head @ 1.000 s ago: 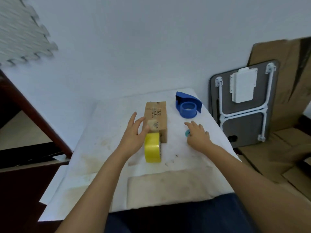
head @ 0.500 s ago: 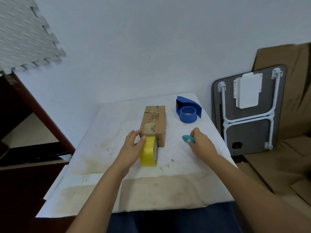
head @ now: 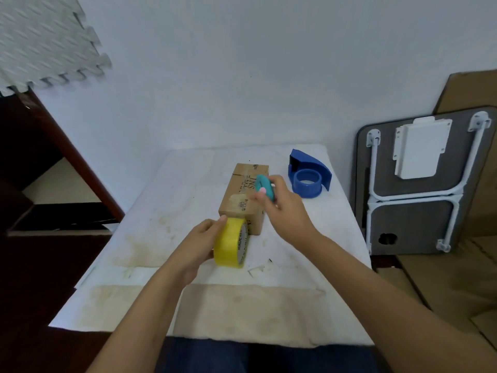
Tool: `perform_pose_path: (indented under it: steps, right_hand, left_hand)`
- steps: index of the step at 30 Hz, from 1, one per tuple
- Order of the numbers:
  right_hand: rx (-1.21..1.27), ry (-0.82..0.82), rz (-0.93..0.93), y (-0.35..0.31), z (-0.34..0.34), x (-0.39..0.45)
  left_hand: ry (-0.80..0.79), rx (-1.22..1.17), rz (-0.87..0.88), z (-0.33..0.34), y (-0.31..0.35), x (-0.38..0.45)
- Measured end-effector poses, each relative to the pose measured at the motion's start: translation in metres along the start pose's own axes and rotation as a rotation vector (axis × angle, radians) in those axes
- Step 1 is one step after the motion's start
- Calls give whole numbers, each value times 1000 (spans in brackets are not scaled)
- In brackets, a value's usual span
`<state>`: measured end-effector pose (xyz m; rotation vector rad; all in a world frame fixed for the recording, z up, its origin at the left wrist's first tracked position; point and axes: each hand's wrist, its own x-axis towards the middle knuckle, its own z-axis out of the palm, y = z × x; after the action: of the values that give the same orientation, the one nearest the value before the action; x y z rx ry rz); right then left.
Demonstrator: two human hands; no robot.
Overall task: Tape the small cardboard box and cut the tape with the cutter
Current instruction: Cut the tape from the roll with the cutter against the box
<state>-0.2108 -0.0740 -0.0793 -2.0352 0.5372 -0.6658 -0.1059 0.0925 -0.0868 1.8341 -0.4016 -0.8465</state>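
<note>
A small cardboard box (head: 246, 184) lies lengthwise on the white table (head: 172, 205). A strip of tape runs from its top near end down to the yellow tape roll (head: 231, 244), which stands on edge against the box's near face. My left hand (head: 200, 244) grips that roll from the left. My right hand (head: 282, 211) holds a small teal cutter (head: 263, 185) with a pink button, raised above the box top at its right side.
A blue tape dispenser (head: 308, 175) sits at the table's far right. A folded grey table with white legs (head: 419, 184) leans on the wall to the right, with flattened cardboard (head: 457, 286) on the floor. Dark wooden furniture (head: 40, 162) stands left.
My right hand picked the teal cutter up from the table and carried it left over the box. My left hand closed around the yellow roll.
</note>
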Motion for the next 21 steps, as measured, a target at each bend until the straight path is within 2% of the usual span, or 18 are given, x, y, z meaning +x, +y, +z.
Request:
perform_pose_path:
  steps: [3,8,16,21]
  right_hand:
    - [-81,-91,-113,-12,15,9]
    - [-289,-159,-173,-1,32,17]
    - [-244,-39,-137,25,49,15]
    - [-220,-23,-79,19,50,12]
  left_hand:
    - [-48,2,3,5,0,-3]
    - [-147,-14,43,8,4,0]
    - [-356,-78,36,-8,-2,9]
    - [-380,-136,38,-15,-8,12]
